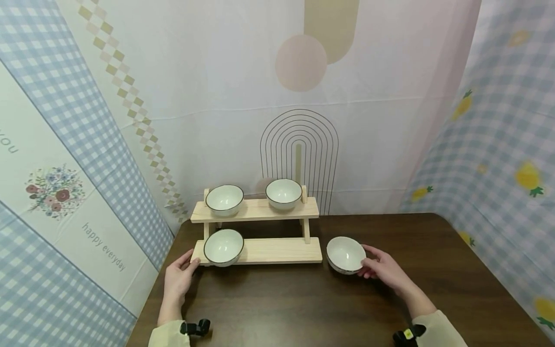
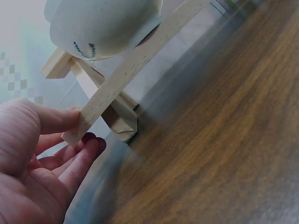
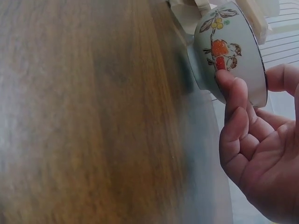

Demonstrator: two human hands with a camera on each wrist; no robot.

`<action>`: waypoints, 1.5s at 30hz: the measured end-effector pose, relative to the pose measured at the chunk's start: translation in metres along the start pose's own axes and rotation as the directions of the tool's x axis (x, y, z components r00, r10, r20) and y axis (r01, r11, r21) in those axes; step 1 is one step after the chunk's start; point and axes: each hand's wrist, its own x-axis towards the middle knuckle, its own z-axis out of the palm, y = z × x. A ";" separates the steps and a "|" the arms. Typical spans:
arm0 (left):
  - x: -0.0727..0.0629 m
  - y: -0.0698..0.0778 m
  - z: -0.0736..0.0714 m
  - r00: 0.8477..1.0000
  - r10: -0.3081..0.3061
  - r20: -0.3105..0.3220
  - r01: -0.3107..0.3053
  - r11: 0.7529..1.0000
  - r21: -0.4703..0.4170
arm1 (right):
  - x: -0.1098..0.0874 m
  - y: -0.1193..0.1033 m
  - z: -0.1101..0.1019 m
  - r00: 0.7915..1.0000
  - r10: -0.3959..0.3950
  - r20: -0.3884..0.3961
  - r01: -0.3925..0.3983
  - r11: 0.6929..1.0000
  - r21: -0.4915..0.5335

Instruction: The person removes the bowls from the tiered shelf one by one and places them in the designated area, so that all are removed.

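A dark brown wood-grain table (image 1: 277,301) fills the foreground, its far right corner rounded. The person's left hand (image 1: 179,278) pinches the left end of a pale wooden two-tier shelf (image 1: 277,250); the right hand (image 1: 383,269) grips a round white painted bowl (image 1: 345,253) just beside the shelf's right end. Three dark-rimmed white bowls (image 1: 223,246) sit on it, one below, two above. Behind hangs a pale arch-printed cloth (image 1: 217,106), flanked by a blue-and-white gingham cloth (image 1: 79,115) and a pineapple-printed checked cloth (image 1: 490,159).

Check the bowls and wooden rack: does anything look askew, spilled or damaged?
Nothing stands out: three bowls sit upright on the rack, the right hand holds a fourth bowl beside it, and no spill or damage shows.
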 end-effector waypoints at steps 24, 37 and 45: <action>0.001 -0.003 0.002 1.000 0.005 0.001 -0.005 1.000 -0.001 | 0.007 0.003 0.000 1.000 -0.002 0.013 0.002 1.000 -0.003; 0.001 -0.002 0.002 1.000 0.001 -0.015 -0.001 1.000 0.005 | 0.008 0.002 -0.003 0.997 -0.006 0.071 0.006 1.000 0.005; 0.000 -0.001 0.002 1.000 0.001 -0.003 -0.001 1.000 0.008 | 0.008 0.004 -0.004 0.996 -0.003 0.087 0.003 1.000 -0.001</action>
